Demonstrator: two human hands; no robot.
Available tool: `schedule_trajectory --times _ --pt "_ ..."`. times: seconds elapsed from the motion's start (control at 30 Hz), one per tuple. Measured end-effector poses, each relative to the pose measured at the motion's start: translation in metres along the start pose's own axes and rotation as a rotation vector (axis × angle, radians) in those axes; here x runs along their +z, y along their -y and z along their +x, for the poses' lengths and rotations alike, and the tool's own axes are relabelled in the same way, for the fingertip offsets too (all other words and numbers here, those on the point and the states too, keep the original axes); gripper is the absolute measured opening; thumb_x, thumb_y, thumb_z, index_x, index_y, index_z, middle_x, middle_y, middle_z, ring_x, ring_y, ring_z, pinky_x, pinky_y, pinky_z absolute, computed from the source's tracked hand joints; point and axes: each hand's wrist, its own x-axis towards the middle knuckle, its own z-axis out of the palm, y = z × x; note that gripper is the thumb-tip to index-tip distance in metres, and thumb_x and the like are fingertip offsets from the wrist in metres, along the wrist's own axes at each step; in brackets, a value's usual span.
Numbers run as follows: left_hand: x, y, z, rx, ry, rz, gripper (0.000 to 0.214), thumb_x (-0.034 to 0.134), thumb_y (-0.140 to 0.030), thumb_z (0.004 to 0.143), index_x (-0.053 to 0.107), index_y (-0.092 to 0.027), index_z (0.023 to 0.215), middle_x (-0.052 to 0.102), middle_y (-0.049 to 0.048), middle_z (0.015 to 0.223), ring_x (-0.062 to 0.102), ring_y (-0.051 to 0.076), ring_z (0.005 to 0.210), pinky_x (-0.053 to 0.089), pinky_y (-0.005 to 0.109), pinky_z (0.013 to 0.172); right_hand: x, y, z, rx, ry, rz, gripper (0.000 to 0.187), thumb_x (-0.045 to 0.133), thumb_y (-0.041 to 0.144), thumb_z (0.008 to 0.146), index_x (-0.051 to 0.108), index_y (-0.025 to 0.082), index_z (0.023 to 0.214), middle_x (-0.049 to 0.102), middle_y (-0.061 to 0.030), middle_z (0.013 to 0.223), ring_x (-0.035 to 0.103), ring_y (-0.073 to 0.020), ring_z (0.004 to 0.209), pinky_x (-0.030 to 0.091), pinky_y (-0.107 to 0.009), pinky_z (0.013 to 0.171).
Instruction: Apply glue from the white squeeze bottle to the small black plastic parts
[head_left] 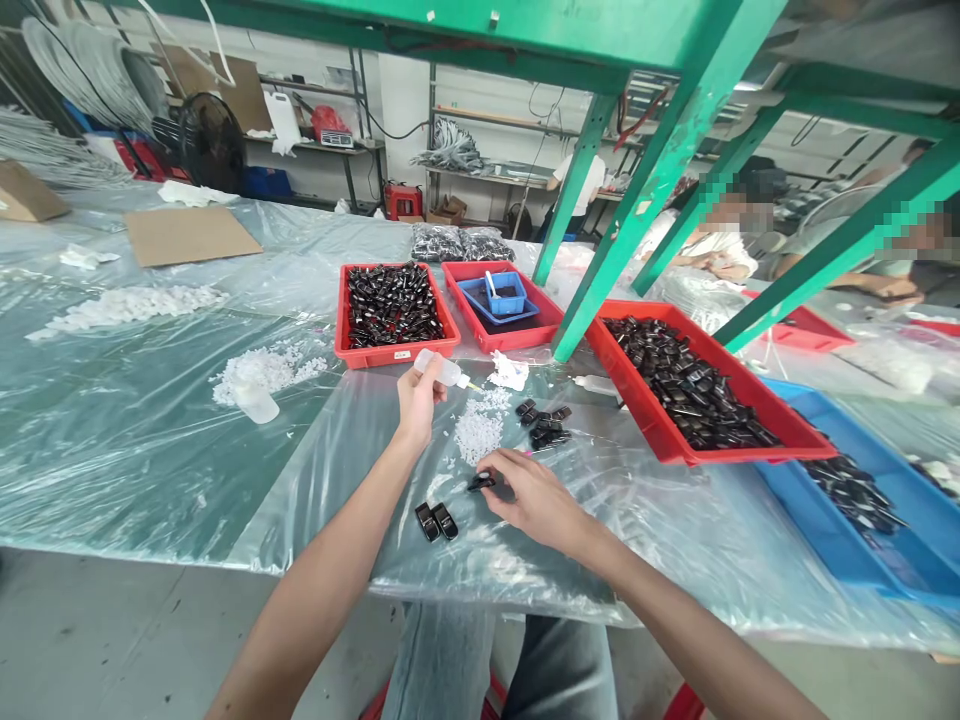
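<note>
My left hand (418,403) is closed round a clear squeeze bottle (444,369), its thin nozzle tilted down to the right over a pile of small white pieces (480,425). In the fingers of my right hand (529,495) is a small glossy black plastic part (480,482), held just above the table; part of it is hidden by the fingertips. Two similar black parts (436,522) lie side by side in front of me. Beyond my right hand sits a loose group of several more black parts (546,425).
Red trays of black parts stand behind (397,355) and to the right (705,458), beside a blue tray (840,560). Another red tray (502,338) holds small blue containers. Green frame legs (637,200) rise from the table. White pieces (262,370) lie left. People sit at back right.
</note>
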Motion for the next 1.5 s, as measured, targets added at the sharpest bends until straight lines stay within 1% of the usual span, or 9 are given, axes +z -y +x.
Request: schedule_trajectory --times 0.17,0.33,0.5,0.6,0.8,0.97,1.13,1.3,1.5 --pt "0.0 -0.001 0.0 -0.004 -0.01 0.011 0.044 0.072 -0.057 0.074 0.059 -0.016 0.063 0.05 -0.0012 0.052 0.043 0.009 0.044 0.028 0.024 0.046 -0.005 -0.009 -0.005 0.02 0.019 -0.117 0.012 0.059 0.015 0.089 0.058 0.021 0.099 0.064 -0.0041 0.094 0.06 -0.0218 0.088 0.047 -0.034 0.079" --pt "0.0 0.0 0.0 -0.002 -0.01 0.02 0.044 0.072 -0.057 0.074 0.06 -0.016 0.063 0.05 -0.0012 0.051 0.043 0.009 0.045 0.027 0.024 0.046 0.001 -0.005 -0.008 -0.022 0.049 -0.208 0.018 0.063 0.021 0.091 0.059 0.021 0.109 0.064 -0.0076 0.108 0.061 -0.0258 0.103 0.048 -0.039 0.09" --pt "0.0 0.0 0.0 -0.003 -0.01 0.011 0.043 0.072 -0.056 0.074 0.061 -0.016 0.065 0.049 -0.0017 0.051 0.043 0.009 0.044 0.027 0.024 0.045 0.008 -0.001 -0.001 -0.067 0.05 -0.249 0.012 0.055 0.023 0.097 0.063 0.018 0.105 0.065 -0.011 0.106 0.061 -0.028 0.101 0.05 -0.04 0.084" --pt "-0.001 0.0 0.001 0.003 -0.019 0.001 0.043 0.073 -0.056 0.074 0.06 -0.016 0.064 0.048 -0.0019 0.051 0.044 0.009 0.045 0.028 0.024 0.046 0.009 -0.007 0.004 -0.013 0.009 -0.01 0.015 0.053 0.025 0.097 0.062 0.019 0.107 0.067 -0.0082 0.099 0.063 -0.0233 0.09 0.049 -0.037 0.081" --pt "-0.001 0.0 0.001 0.0 -0.021 0.026 0.043 0.072 -0.056 0.074 0.06 -0.016 0.065 0.049 -0.0019 0.051 0.044 0.009 0.044 0.029 0.024 0.046 0.006 -0.021 0.02 0.32 0.036 0.986 0.028 0.059 0.042 0.085 0.057 0.019 0.101 0.062 -0.003 0.089 0.056 -0.0115 0.06 0.036 -0.022 0.048" --pt "-0.002 0.001 0.001 0.008 -0.033 0.024 0.042 0.072 -0.056 0.074 0.058 -0.017 0.064 0.05 -0.0017 0.052 0.044 0.009 0.045 0.03 0.024 0.046 -0.002 -0.025 0.037 0.465 -0.046 1.402 0.025 0.063 0.03 0.072 0.057 0.019 0.093 0.057 0.0007 0.079 0.052 -0.0105 0.057 0.027 -0.02 0.04" --pt "-0.002 0.001 0.0 0.013 -0.037 0.022 0.04 0.073 -0.054 0.074 0.058 -0.017 0.065 0.052 -0.0018 0.053 0.044 0.009 0.045 0.032 0.023 0.046 -0.002 -0.029 0.054 0.531 -0.094 1.526 0.023 0.059 0.033 0.073 0.055 0.019 0.09 0.046 0.0059 0.068 0.036 -0.0061 0.047 0.017 -0.017 0.038" --pt "-0.003 0.001 0.0 0.019 -0.041 0.048 0.04 0.07 -0.054 0.076 0.057 -0.018 0.066 0.052 -0.0017 0.053 0.045 0.01 0.045 0.032 0.024 0.047 0.0 -0.026 0.056 0.475 -0.182 1.312 0.03 0.06 0.044 0.081 0.046 0.019 0.072 0.036 0.0074 0.063 0.021 -0.0033 0.044 0.01 -0.017 0.038" --pt "-0.003 -0.001 0.0 0.006 -0.046 0.026 0.038 0.074 -0.052 0.074 0.061 -0.016 0.069 0.053 -0.0018 0.054 0.045 0.01 0.046 0.033 0.023 0.047 -0.002 -0.033 0.051 0.449 -0.135 1.281 0.042 0.058 0.058 0.084 0.053 0.018 0.074 0.034 0.0068 0.062 0.02 -0.0033 0.043 0.012 -0.018 0.038"
